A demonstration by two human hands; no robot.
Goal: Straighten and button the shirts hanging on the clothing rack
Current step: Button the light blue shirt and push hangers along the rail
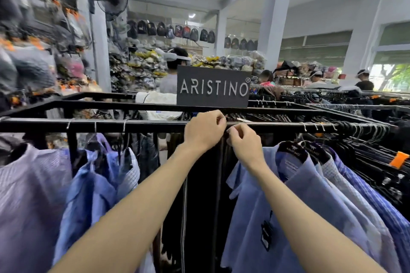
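Two bare forearms reach up from the bottom edge toward the black rack rail (44, 122). Left hand (203, 131) at the rail, fingers curled, fingertips pinching something small at the top of a black garment (199, 217) hanging in the middle — what exactly is too small to tell. Right hand (243, 142) just beside it, a bit lower, fingers also curled in a pinch at the same spot; the two hands nearly touch. Lilac shirt (28, 195) and blue shirt (93, 184) hang left of the arms, on wire hooks. Right of the arms, a light blue shirt (288, 201) on a black hanger (290, 150), more shirts packed behind it. ARISTINO sign (213, 86) stands on the far rail above the hands. Backpacks (168, 30) line the back wall — people farther off, blurred.
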